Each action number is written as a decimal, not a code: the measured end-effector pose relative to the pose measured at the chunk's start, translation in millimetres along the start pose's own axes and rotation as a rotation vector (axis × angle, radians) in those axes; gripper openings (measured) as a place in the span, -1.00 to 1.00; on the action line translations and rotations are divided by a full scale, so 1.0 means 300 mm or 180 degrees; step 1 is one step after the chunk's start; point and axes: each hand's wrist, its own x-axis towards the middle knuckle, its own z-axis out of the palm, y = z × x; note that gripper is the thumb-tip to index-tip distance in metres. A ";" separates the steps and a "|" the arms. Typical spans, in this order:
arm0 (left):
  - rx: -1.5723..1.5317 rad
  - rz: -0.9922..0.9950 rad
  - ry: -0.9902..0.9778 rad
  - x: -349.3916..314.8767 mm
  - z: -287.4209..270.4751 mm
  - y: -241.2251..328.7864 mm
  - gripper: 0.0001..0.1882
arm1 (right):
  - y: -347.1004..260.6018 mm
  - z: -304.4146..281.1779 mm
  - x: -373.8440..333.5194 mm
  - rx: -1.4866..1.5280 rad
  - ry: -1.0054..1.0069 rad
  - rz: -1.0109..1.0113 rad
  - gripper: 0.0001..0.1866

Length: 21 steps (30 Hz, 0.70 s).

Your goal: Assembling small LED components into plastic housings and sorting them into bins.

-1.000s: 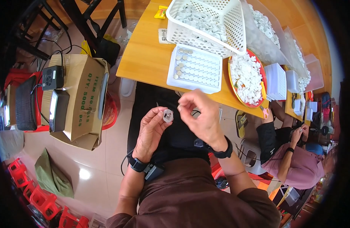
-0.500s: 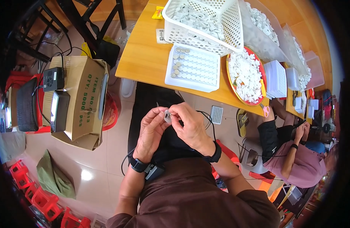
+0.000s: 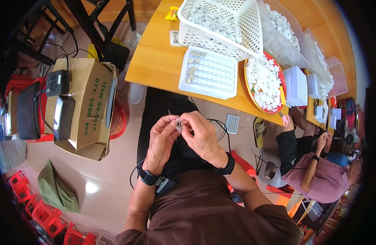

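In front of my lap, both hands are closed at the fingertips around one small white piece [image 3: 178, 125] with a greyish part. My left hand [image 3: 161, 139] pinches it from the left. The bent fingers of my right hand [image 3: 201, 132] meet it on the other side and partly cover it, so its exact kind is unclear. Beyond my hands, on the wooden table [image 3: 155, 67], sits a white tray [image 3: 206, 92] with rows of round cells. Several silvery discs [image 3: 191, 61], like coin cells, lie along its left side.
A perforated white basket [image 3: 220, 43] and a red round tray [image 3: 248, 87] hold many small white pieces. Pink-handled scissors [image 3: 285, 119] stick out at the table edge. A cardboard box [image 3: 88, 110] stands left; a person in a pink shirt [image 3: 318, 179] sits at right.
My right fingers have shifted slightly to the left on the small white piece, and the piece looks turned more edge-on. My left hand stays almost in place.
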 end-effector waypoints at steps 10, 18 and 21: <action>0.0063 -0.0005 0.0108 -0.004 -0.001 0.001 -0.86 | 0.000 -0.005 0.002 0.0368 -0.0225 0.0432 -0.76; 0.0281 0.0048 0.0135 -0.006 0.013 0.005 -0.88 | 0.032 -0.025 0.008 0.1289 -0.0439 0.1187 -0.75; 0.0299 0.0018 0.0141 -0.005 0.017 0.005 -0.89 | 0.021 -0.033 0.012 0.1161 -0.0408 0.1080 -0.76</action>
